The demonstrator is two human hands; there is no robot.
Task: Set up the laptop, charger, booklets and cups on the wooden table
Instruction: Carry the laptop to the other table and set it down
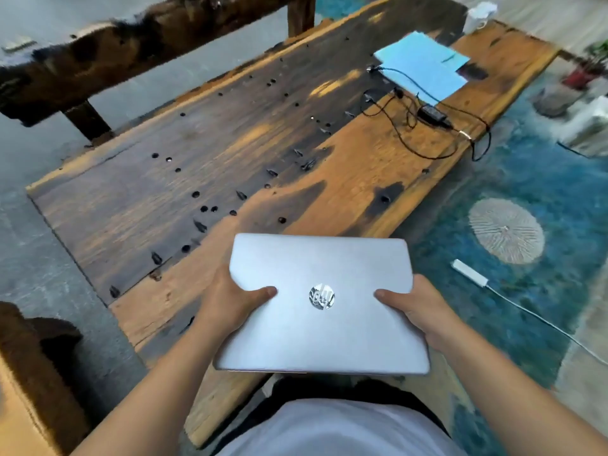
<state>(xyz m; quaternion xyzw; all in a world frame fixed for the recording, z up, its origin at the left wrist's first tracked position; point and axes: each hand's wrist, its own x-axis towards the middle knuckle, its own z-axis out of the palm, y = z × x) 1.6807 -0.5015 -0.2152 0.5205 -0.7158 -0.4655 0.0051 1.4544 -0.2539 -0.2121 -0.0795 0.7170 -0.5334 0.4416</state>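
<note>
Blue patterned carpet (543,199) spreads under the wooden table (204,166). Nearest, the left hand (230,301) and right hand (418,304) clasp the closed silver laptop (320,301) by its side edges, thumbs on the lid, fingers hidden beneath. Beyond the grasp lie the black charger (434,115) and blue booklets (424,65). Farthest, a blurred white cup (478,16) is hard to make out.

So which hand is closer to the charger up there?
The right hand. It grips the laptop on the side where the charger lies, far ahead on the table. The left hand grips the opposite edge, farther away.
</note>
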